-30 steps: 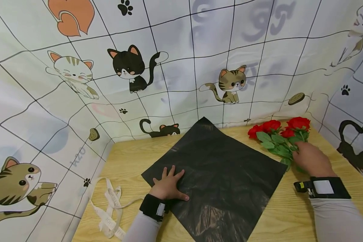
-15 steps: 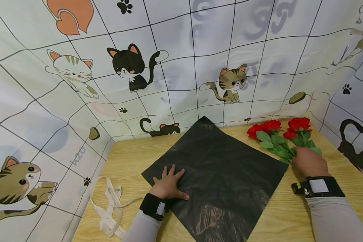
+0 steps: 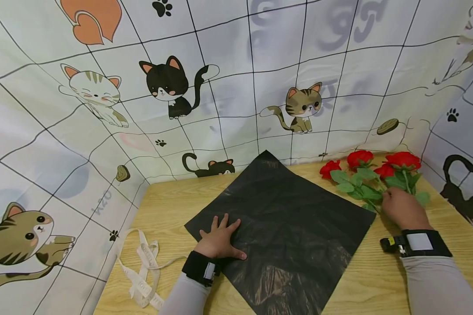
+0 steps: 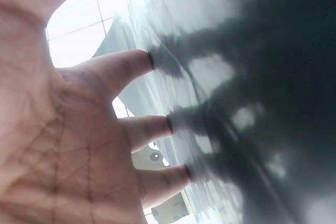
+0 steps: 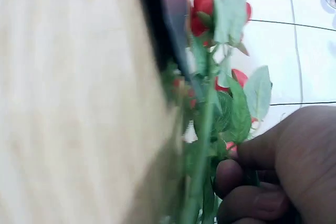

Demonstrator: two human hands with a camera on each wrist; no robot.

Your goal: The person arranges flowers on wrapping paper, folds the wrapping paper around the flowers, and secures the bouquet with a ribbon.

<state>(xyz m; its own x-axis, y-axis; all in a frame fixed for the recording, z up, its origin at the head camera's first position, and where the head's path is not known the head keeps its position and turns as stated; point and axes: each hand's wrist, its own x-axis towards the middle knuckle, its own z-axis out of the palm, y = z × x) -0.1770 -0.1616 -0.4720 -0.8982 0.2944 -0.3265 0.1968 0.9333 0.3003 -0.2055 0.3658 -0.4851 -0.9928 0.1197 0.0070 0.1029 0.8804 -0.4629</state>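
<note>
With fingers spread, my left hand (image 3: 220, 241) rests on the left part of a black wrapping sheet (image 3: 295, 210). In the left wrist view its fingertips (image 4: 142, 60) touch the glossy sheet. At the back right, my right hand (image 3: 406, 211) grips red artificial roses (image 3: 404, 160) by their stems. Curled fingers and thumb show beside a green stem (image 5: 206, 129) and leaves in the right wrist view; what lies inside the grip is hidden. Further red roses (image 3: 330, 169) with green leaves (image 3: 354, 186) lie just left of that hand.
A cream ribbon (image 3: 143, 286) with printed letters lies loosely looped at the left of the wooden table (image 3: 169, 197). A cat-patterned cloth (image 3: 236, 87) rises close behind the table and along both sides. The sheet's right corner points toward the roses.
The roses at my right hand have shifted to the right, and the flower heads are spread wider apart. My left hand has stayed in place on the black sheet.
</note>
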